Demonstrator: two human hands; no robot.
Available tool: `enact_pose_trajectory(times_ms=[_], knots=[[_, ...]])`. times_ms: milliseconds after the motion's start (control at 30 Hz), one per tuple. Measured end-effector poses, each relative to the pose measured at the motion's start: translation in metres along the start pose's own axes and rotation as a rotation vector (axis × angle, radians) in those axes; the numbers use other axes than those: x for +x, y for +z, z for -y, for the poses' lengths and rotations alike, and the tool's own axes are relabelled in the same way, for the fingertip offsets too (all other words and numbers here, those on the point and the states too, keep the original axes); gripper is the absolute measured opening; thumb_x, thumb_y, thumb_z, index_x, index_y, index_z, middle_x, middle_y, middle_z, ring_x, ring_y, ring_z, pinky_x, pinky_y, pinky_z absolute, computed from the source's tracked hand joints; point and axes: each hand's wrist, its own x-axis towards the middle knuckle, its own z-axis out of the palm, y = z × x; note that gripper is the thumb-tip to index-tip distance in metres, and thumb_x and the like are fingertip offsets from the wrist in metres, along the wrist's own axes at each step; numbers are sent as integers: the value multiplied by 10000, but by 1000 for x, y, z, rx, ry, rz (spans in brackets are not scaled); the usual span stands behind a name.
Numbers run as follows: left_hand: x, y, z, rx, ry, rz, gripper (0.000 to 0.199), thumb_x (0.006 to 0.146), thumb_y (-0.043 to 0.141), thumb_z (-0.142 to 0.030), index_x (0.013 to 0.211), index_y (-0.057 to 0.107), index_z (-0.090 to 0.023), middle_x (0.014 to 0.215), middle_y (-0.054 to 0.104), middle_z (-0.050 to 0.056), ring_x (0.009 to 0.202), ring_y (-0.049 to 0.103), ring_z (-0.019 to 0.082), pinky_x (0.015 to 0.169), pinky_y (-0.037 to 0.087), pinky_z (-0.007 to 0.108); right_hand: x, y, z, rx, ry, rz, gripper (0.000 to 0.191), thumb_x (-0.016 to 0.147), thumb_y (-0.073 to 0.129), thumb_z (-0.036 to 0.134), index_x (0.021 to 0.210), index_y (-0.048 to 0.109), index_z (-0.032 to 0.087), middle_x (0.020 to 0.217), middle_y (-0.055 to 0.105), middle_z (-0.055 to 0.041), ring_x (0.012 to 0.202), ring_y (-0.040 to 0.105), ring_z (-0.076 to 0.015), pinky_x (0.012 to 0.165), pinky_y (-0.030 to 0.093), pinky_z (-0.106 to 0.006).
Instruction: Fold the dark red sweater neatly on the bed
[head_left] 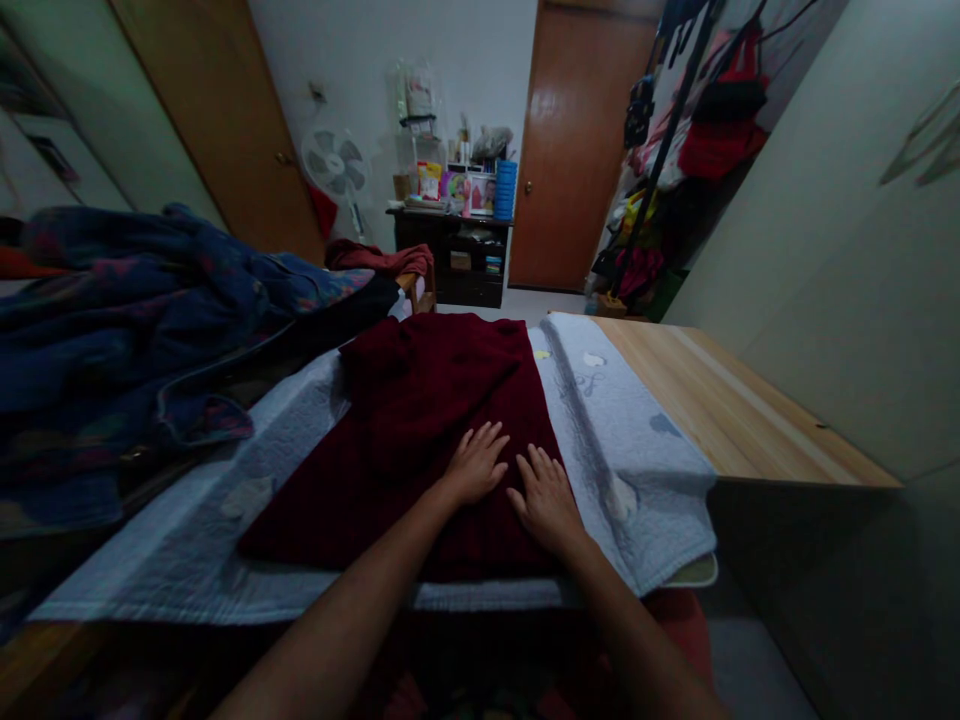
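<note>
Plainly two hands (474,468) (546,498) — spread flat — on one maroon cloth (450,385), one quilt (645,425) beneath.

We count two hands, one left hand (477,466) and one right hand (547,500), and one dark red cloth (442,400). We see one pale quilt (645,455) and one wooden board (720,390). Doors come to two for us: one brown door (574,150) in the far wall and one wooden door (210,100) to the left, with one knob showing on each. Further back, we find one white fan (336,162), one dark cabinet (420,236) and one blue container (505,190). We make out one dark pole (667,140) at the right. The blue patterned clothing (150,290) and the hanging bags (724,140) overlap too much for us to number.
</note>
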Motion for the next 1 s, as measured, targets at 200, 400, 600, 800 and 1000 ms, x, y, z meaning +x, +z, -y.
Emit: enact_pose_trajectory(times_ms=[200,400,600,800,1000], knots=[[-34,-2,-15,-60,21,67,565,863,496,-306,1416,399,-247,1555,297,42,1453,165,273,1162,151,539,0,3,-5,62,-28,-84,480,885,510,307,1323,516,112,1443,446,-166,1355,371,-294,1119,285,-475],[-49,5,-22,-48,12,-22,544,850,512,-257,1387,429,-258,1552,303,46,1441,199,279,1157,164,543,-9,-5,0,110,-69,-118,383,873,473,192,1231,577,103,1323,560,-159,1258,480,-245,1091,362,-414],[-54,4,-26,-158,54,-114,333,839,513,-164,1151,591,-251,1441,462,48,1392,301,248,1143,200,528,-24,-10,6,55,-98,24,512,868,500,224,1354,473,64,1458,421,-189,1370,356,-294,1120,312,-464],[-69,-5,-35,-289,180,-136,183,762,493,-65,794,590,-217,1004,634,33,1063,552,184,1019,394,361,-29,-5,4,82,-95,-65,482,859,441,169,1330,495,88,1443,450,-159,1374,351,-256,1128,301,-449],[-80,-11,-37,-289,177,-64,30,832,551,-232,822,577,-222,1181,598,42,1240,459,212,1133,264,406,-30,-8,5,140,-88,-133,438,821,460,141,1245,563,106,1312,555,-144,1251,467,-242,1102,345,-413]])
